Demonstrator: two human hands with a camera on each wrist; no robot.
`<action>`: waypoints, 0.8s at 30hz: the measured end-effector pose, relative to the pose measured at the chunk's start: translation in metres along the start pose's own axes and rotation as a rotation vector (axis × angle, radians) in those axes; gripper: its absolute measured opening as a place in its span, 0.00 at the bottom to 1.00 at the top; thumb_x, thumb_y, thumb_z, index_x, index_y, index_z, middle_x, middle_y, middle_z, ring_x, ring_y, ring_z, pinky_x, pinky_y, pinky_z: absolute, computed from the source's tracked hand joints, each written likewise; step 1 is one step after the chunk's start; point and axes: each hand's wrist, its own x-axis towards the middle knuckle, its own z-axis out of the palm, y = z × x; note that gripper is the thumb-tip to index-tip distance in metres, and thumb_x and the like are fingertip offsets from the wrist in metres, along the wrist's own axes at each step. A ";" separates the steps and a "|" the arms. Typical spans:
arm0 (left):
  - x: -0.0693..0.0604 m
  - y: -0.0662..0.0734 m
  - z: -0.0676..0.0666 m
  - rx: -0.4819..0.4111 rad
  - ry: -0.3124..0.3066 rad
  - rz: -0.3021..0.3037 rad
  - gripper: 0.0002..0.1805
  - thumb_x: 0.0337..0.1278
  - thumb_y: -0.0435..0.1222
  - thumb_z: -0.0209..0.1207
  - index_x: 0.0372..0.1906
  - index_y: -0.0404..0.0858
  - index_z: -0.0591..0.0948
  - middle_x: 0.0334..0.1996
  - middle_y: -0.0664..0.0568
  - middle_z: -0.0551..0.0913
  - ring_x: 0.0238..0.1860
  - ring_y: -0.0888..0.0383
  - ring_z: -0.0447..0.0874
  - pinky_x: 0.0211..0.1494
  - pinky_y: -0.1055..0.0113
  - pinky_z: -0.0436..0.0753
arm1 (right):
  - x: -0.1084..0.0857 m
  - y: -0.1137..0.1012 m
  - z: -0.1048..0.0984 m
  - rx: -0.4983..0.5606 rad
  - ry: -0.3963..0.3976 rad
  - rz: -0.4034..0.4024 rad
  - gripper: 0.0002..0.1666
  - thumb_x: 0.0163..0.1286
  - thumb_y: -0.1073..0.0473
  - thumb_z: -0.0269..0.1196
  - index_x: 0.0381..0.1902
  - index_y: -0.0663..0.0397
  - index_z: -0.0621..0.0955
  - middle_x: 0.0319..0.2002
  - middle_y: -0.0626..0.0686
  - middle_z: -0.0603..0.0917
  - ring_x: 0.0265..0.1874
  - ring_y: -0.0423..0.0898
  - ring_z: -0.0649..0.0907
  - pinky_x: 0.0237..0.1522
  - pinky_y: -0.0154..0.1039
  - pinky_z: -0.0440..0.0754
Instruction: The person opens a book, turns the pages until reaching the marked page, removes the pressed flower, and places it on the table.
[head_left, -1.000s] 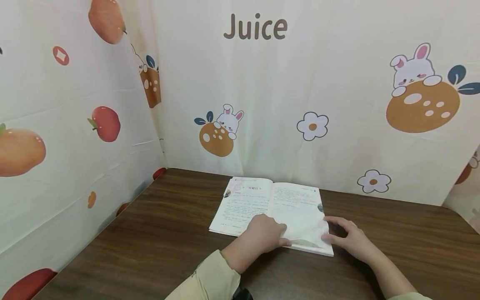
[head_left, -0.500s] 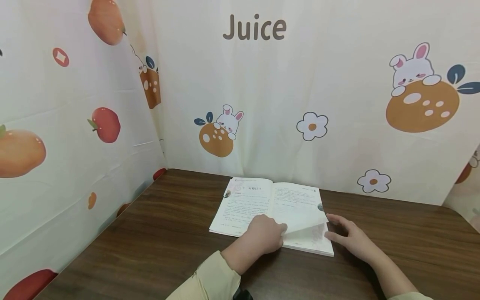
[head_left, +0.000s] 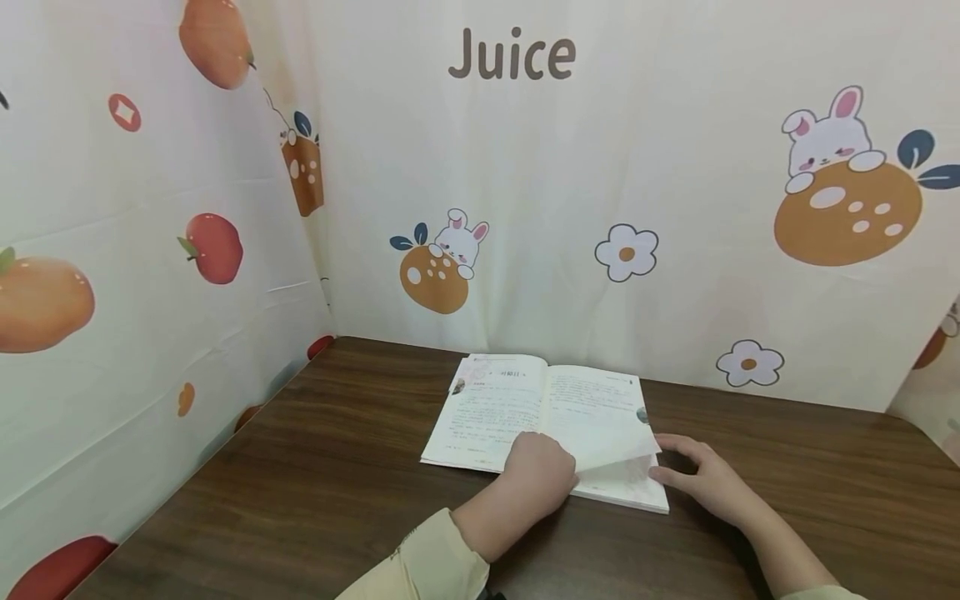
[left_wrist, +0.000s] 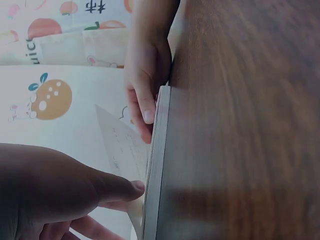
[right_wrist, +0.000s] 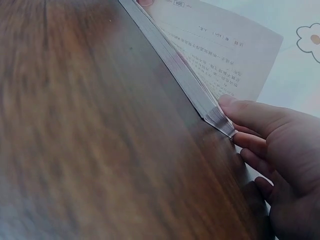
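pale beige left sleeve (head_left: 427, 567) with small dark marks (head_left: 395, 552), matching right sleeve (head_left: 817, 593) (only its edge showing)

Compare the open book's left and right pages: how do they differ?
The left page lies down, while the right page lifts along its near edge, baring another page beneath. The left page has a larger heading; the right page has none, with small print near its top. Both are pale and carry a small picture at the outer edge.

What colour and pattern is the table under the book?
The table is brown with streaky wood grain, clearest in the head view.
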 end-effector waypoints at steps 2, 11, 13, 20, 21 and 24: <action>-0.001 0.001 -0.002 0.009 0.002 -0.008 0.21 0.61 0.53 0.51 0.20 0.48 0.84 0.12 0.58 0.74 0.15 0.64 0.67 0.20 0.69 0.69 | 0.000 0.000 0.000 0.006 0.005 -0.006 0.37 0.57 0.42 0.65 0.58 0.58 0.73 0.62 0.65 0.67 0.61 0.67 0.59 0.50 0.72 0.55; 0.002 0.002 -0.003 -0.028 0.053 0.021 0.08 0.55 0.42 0.57 0.25 0.51 0.85 0.18 0.58 0.78 0.21 0.61 0.73 0.27 0.67 0.72 | -0.001 0.001 0.001 -0.009 0.003 0.008 0.37 0.58 0.43 0.65 0.59 0.60 0.72 0.61 0.66 0.66 0.60 0.67 0.60 0.51 0.70 0.57; 0.002 0.001 -0.002 -0.046 0.074 0.031 0.07 0.55 0.41 0.58 0.26 0.52 0.85 0.19 0.58 0.78 0.21 0.60 0.74 0.27 0.66 0.72 | 0.000 0.000 0.001 -0.009 0.001 0.009 0.37 0.58 0.43 0.65 0.59 0.60 0.72 0.61 0.66 0.66 0.61 0.67 0.60 0.51 0.69 0.57; 0.006 0.000 0.004 -0.106 0.211 0.079 0.04 0.55 0.41 0.58 0.31 0.53 0.82 0.22 0.58 0.77 0.23 0.60 0.73 0.23 0.68 0.68 | 0.000 -0.001 0.000 -0.025 -0.012 0.013 0.36 0.58 0.41 0.64 0.58 0.58 0.73 0.61 0.66 0.66 0.60 0.68 0.60 0.51 0.70 0.58; 0.006 0.000 0.004 -0.102 0.245 0.086 0.03 0.55 0.41 0.58 0.31 0.54 0.82 0.22 0.59 0.77 0.23 0.61 0.72 0.22 0.68 0.66 | -0.001 -0.001 0.000 -0.025 -0.009 0.007 0.35 0.58 0.41 0.64 0.57 0.57 0.74 0.61 0.66 0.67 0.60 0.67 0.61 0.51 0.70 0.58; 0.007 -0.002 0.004 -0.074 0.367 0.102 0.02 0.53 0.42 0.59 0.28 0.53 0.81 0.21 0.59 0.76 0.22 0.62 0.71 0.20 0.70 0.63 | -0.001 -0.001 -0.001 -0.022 0.005 -0.013 0.32 0.58 0.41 0.64 0.56 0.53 0.75 0.60 0.62 0.70 0.60 0.64 0.62 0.51 0.69 0.59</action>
